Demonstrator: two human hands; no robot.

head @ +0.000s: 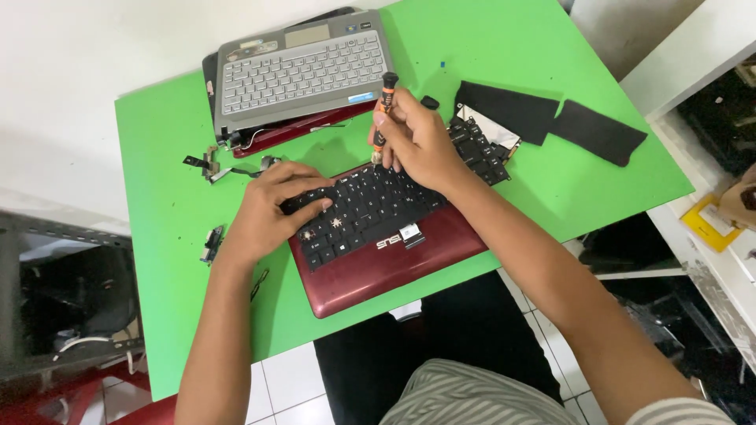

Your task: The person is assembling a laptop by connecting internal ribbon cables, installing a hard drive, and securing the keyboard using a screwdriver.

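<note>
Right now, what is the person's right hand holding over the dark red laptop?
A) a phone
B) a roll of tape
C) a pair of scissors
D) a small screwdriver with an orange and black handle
D: the right hand grips a small screwdriver with an orange and black handle, held upright with its tip down at the black keyboard of the red laptop.
</note>
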